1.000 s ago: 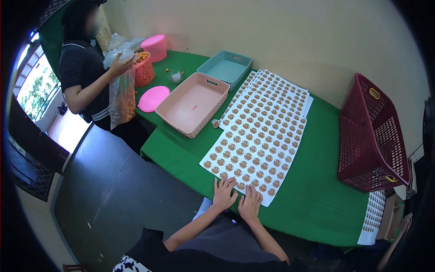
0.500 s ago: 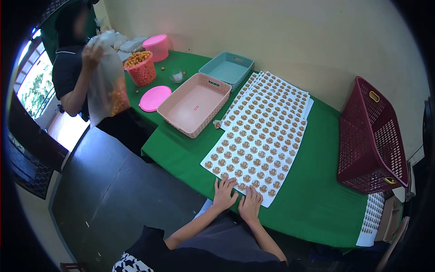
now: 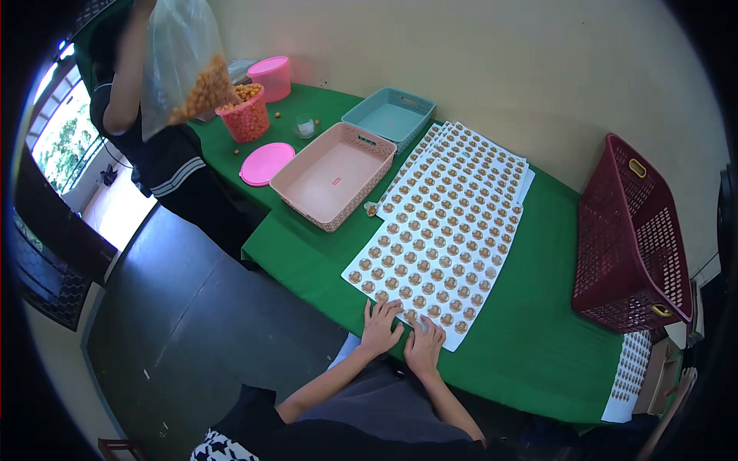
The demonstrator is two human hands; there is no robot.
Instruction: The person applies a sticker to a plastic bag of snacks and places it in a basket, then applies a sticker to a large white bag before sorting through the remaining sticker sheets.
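My left hand rests at the near edge of a white sheet of round brown stickers, fingers spread. Just to its right, my right hand lies with its fingers on the same edge, also open. Neither hand is wrapped around anything. The sheet lies flat on the green-covered table, overlapping more sticker sheets behind it. A small crumpled piece sits by the sheet's left side.
A pink basket and a teal basket stand beyond the sheets. At left, another person lifts a clear bag of orange round snacks near a filled pink tub. A pink lid lies nearby. A maroon laundry basket stands right.
The other person has raised the snack bag and tilted it toward the pink tub. My hands and the sticker sheet have hardly moved.
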